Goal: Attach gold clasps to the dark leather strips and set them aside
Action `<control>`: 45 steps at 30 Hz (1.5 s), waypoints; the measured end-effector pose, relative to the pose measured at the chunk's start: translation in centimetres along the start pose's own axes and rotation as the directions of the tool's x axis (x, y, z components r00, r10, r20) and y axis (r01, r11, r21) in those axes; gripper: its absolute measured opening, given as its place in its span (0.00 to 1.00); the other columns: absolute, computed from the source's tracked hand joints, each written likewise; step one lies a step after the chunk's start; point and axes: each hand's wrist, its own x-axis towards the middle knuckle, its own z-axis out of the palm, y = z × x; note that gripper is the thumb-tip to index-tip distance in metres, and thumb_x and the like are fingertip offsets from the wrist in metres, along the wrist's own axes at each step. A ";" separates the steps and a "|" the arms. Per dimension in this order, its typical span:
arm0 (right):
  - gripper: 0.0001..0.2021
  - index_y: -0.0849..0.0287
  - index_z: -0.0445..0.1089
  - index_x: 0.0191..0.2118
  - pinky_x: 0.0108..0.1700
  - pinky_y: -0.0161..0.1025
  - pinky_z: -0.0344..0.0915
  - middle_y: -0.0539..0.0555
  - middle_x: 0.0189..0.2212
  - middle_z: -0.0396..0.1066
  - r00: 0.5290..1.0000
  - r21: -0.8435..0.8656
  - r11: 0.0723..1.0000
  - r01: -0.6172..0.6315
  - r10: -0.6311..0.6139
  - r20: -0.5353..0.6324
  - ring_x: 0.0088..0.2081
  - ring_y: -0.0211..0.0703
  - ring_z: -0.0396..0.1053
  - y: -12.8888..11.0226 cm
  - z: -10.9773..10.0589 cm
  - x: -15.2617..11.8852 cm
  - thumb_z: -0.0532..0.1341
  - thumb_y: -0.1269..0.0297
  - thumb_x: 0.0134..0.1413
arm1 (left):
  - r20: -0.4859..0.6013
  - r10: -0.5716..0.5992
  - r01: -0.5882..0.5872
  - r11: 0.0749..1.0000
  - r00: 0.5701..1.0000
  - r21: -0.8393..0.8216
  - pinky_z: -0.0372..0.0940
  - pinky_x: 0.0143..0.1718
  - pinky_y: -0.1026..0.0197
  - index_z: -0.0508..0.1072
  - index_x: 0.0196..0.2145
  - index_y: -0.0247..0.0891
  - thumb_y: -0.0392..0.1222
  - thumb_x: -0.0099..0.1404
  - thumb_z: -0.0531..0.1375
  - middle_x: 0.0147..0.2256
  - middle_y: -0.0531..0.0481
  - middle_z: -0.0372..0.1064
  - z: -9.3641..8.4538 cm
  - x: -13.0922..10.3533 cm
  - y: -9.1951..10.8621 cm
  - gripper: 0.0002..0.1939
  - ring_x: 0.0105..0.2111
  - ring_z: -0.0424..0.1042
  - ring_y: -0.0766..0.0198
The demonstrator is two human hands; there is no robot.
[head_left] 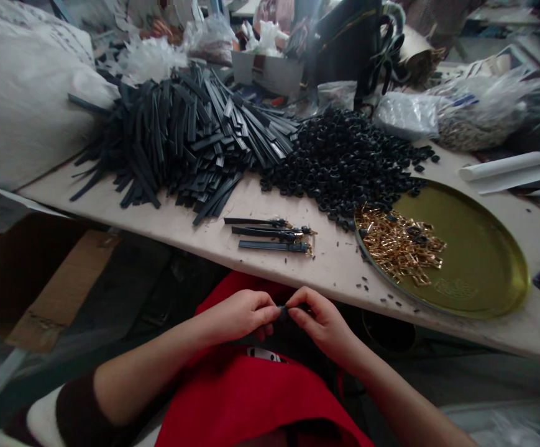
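Note:
Over my lap, just off the table's near edge, both hands meet at a small black piece (283, 312). My left hand (250, 315) pinches its left side, with the other fingers curled beneath. Thumb and forefinger of my right hand (320, 320) close on its right side. Fingers cover most of the piece, so its full shape is hidden. Beyond them on the table lie three black straps (272, 246) side by side, with gold-coloured metal at their right ends. A heap of loose black strips (181, 130) rises behind, beside a pile of small black loops (339, 161).
To the right, a round gold-coloured tray (488, 267) holds many gold metal buckles (400, 245) and overhangs the table edge. A large white sack (27, 93) leans at left. Clear plastic bags (407, 115) and a rolled white sheet (505, 167) lie at back right.

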 end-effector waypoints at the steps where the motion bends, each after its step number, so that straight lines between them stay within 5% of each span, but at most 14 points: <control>1: 0.01 0.56 0.65 0.32 0.34 0.36 0.60 0.49 0.28 0.66 1.000 -0.002 1.000 0.005 -0.005 -0.017 0.31 0.40 0.64 0.1 0.1 0.2 0.56 0.67 0.51 | 0.007 -0.001 0.001 0.997 1.000 0.081 0.59 0.23 0.67 0.69 0.27 0.35 0.47 0.60 0.51 0.23 0.52 0.70 -0.2 0.0 0.3 0.14 0.22 0.69 0.67; 12: 0.03 0.56 0.62 0.32 0.34 0.36 0.61 0.51 0.29 0.65 0.990 -0.121 0.986 0.118 -0.127 -0.066 0.32 0.40 0.64 0.1 -0.5 1.6 0.53 0.69 0.54 | -0.004 0.186 -0.159 0.850 0.982 0.501 0.52 0.22 0.66 0.68 0.22 0.38 0.41 0.60 0.49 0.23 0.50 0.69 -1.7 1.9 2.4 0.13 0.23 0.66 0.64; 18: 0.04 0.56 0.61 0.32 0.33 0.36 0.60 0.51 0.27 0.62 0.963 -0.224 0.954 0.201 -0.234 -0.134 0.31 0.40 0.62 -0.5 -0.6 3.2 0.52 0.71 0.55 | -0.090 0.207 -0.144 0.876 0.974 0.460 0.52 0.21 0.66 0.68 0.23 0.38 0.40 0.60 0.49 0.21 0.52 0.67 -2.2 3.0 2.0 0.12 0.20 0.65 0.65; 25: 0.03 0.56 0.62 0.31 0.32 0.35 0.60 0.51 0.27 0.63 0.970 -0.211 0.959 0.190 -0.216 -0.111 0.31 0.39 0.62 -0.8 -1.3 3.9 0.53 0.69 0.55 | -0.036 0.201 -0.168 0.891 0.979 0.421 0.55 0.21 0.68 0.69 0.26 0.37 0.41 0.61 0.50 0.21 0.53 0.69 -2.5 3.4 3.0 0.11 0.20 0.67 0.66; 30: 0.06 0.57 0.63 0.38 0.36 0.36 0.62 0.53 0.33 0.67 0.979 -0.215 0.969 0.125 -0.156 -0.132 0.35 0.40 0.65 -1.3 -1.8 5.8 0.52 0.65 0.56 | -0.072 0.267 -0.165 0.764 0.961 0.623 0.59 0.28 0.65 0.72 0.30 0.37 0.43 0.62 0.50 0.27 0.49 0.72 -4.9 3.7 3.8 0.13 0.29 0.71 0.61; 38: 0.07 0.57 0.63 0.35 0.33 0.35 0.62 0.52 0.29 0.66 0.938 -0.312 0.918 0.243 -0.304 -0.164 0.31 0.39 0.65 -1.9 -2.2 7.8 0.49 0.64 0.58 | -0.052 0.352 -0.186 0.609 0.935 0.771 0.60 0.28 0.65 0.71 0.32 0.37 0.43 0.63 0.49 0.29 0.49 0.73 -6.5 4.6 5.4 0.13 0.30 0.72 0.60; 41: 0.09 0.57 0.64 0.37 0.36 0.38 0.64 0.54 0.32 0.68 0.932 -0.368 0.897 0.244 -0.322 -0.168 0.34 0.41 0.66 -0.9 -3.0 8.6 0.49 0.62 0.58 | -0.048 0.446 -0.218 0.527 0.894 0.821 0.62 0.34 0.63 0.71 0.34 0.38 0.46 0.62 0.52 0.34 0.48 0.72 -7.4 5.6 5.5 0.12 0.35 0.71 0.59; 45: 0.17 0.60 0.65 0.43 0.47 0.49 0.61 0.60 0.42 0.68 0.876 -0.504 0.856 0.110 -0.324 -0.358 0.44 0.50 0.65 1.8 -3.7 11.1 0.49 0.54 0.56 | -0.163 0.531 -0.066 0.387 0.832 0.920 0.62 0.43 0.56 0.64 0.47 0.34 0.49 0.52 0.62 0.44 0.40 0.68 -9.4 6.5 4.4 0.27 0.43 0.68 0.53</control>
